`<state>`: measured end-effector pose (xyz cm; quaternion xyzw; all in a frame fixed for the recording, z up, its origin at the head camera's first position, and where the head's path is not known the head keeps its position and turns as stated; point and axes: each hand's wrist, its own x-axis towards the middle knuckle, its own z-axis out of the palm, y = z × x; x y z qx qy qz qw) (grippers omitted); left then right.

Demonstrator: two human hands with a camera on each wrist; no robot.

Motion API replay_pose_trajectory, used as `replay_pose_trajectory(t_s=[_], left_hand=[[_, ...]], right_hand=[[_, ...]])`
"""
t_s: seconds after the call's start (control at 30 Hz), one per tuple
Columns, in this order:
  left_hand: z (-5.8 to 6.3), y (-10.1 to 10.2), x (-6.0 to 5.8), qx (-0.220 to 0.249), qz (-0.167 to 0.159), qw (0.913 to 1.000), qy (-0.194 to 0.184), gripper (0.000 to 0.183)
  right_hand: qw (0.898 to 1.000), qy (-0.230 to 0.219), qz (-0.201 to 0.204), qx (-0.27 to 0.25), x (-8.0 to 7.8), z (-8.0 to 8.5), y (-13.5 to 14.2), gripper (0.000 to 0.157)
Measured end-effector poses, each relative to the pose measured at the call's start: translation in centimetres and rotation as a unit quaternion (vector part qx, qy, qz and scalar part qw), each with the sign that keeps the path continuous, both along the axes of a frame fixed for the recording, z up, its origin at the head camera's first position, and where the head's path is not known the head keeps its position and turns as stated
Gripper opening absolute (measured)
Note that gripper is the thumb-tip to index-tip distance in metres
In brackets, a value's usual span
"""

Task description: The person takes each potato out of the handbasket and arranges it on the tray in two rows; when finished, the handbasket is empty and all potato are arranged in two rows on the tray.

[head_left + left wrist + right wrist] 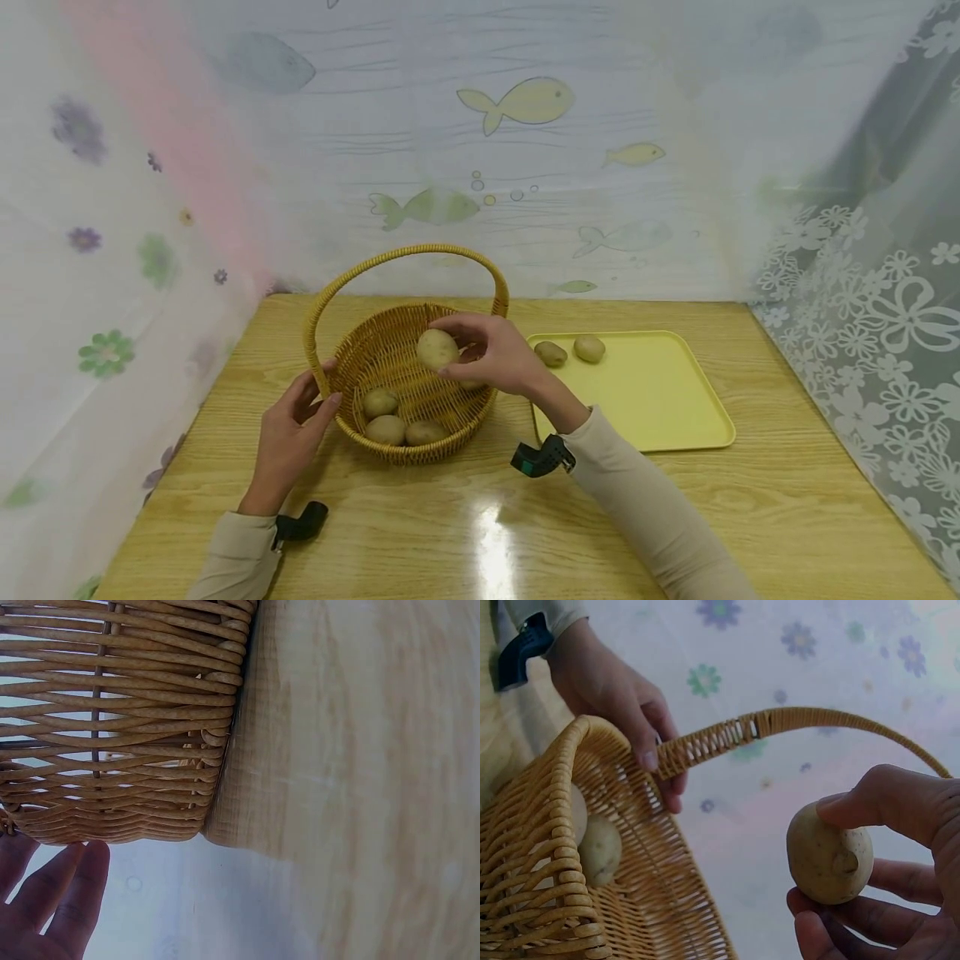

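A potato [437,350] is pinched between the thumb and fingers of my right hand [495,352], held above the right part of a wicker basket [420,454]. My left hand [288,433] grips the basket's left side at the foot of its arched handle [405,252]; the right wrist view shows the thumb [641,746] on that spot. Inside the basket, a potato [381,402] lies behind two more potatoes [386,430] near the front wall. Another potato [472,384] is partly hidden under my right hand. The left wrist view shows fingertips [90,862] against the basket's woven side.
On the right of the wooden table [420,533] lies a yellow tray [645,400]. Two potatoes, a darker potato [551,354] and a paler potato [589,348], sit near its back left corner. Patterned curtains [525,183] hang behind and at both sides.
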<state>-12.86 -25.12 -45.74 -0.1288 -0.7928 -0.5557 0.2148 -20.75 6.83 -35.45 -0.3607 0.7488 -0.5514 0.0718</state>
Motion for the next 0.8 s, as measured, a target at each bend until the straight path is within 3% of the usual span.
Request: replay_pose_trajectory(t_s=[0.8], left_hand=[[0.0, 0.0, 0.1, -0.009, 0.004, 0.9999, -0.007, 0.05]], right_hand=[[0.999, -0.002, -0.038, -0.039, 1.8, 0.8, 3.6, 0.058]])
